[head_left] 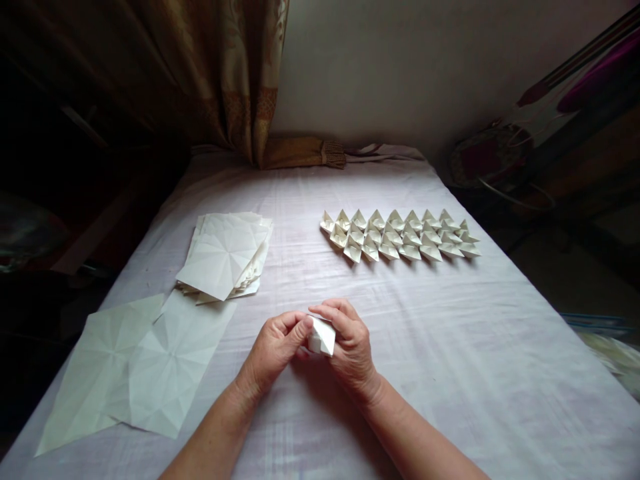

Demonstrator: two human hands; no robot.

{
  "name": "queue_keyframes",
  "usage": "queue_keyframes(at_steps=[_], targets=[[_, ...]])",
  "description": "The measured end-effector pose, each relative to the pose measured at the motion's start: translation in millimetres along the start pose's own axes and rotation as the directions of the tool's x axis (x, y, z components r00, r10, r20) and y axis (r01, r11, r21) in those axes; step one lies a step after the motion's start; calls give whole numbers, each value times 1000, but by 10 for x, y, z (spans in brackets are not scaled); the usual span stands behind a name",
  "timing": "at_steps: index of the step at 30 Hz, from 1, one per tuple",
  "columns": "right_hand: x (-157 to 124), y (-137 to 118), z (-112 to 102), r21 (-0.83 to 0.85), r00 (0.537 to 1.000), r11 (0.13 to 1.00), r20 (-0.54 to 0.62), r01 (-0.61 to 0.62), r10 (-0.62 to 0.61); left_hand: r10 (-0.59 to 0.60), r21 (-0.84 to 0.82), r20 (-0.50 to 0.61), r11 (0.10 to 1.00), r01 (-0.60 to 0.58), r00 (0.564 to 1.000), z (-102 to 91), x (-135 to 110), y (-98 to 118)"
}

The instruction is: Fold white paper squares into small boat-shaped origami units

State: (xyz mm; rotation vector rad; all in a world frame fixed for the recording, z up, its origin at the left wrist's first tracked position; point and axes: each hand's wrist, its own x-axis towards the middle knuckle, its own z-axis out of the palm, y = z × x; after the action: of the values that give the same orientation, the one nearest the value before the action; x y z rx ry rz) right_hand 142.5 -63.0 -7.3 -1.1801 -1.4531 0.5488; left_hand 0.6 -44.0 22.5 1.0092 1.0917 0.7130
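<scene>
A small folded paper piece (323, 336), white with crisp flat facets, is held between both hands near the front middle of the cloth. My left hand (277, 343) pinches its left edge between thumb and fingers. From the other side my right hand (353, 347) wraps round it, with the fingers behind the paper and partly hidden. Ahead to the right stand rows of folded paper boats (411, 241) with pointed tips. To the left lies a stack of creased paper sheets (225, 257), and nearer me two loose creased sheets (170, 363) overlap.
A pale lilac cloth (450, 373) covers the surface under everything. Gold patterned curtains (240, 80) hang at the back left, beside a plain wall (380, 73). A dark chair-like object (493, 157) stands beyond the right edge.
</scene>
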Motion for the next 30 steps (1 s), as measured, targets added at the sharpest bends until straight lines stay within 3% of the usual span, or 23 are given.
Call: queue_keyframes(at_steps=[10, 23, 28, 30], targets=[[-47, -35, -48, -138, 997, 988, -18, 68, -71, 14, -90, -211, 995, -34, 977, 5, 52, -84], [-79, -40, -84, 6, 990, 991, 50, -132, 131, 21, -99, -200, 994, -41, 980, 28, 32, -59], [-71, -46, -89, -65, 999, 998, -32, -15, 13, 15, -142, -200, 989, -44, 980, 10, 39, -37], [-77, -47, -98, -92, 1000, 996, 0, 23, -23, 7, -169, -218, 984, -45, 976, 0, 47, -55]])
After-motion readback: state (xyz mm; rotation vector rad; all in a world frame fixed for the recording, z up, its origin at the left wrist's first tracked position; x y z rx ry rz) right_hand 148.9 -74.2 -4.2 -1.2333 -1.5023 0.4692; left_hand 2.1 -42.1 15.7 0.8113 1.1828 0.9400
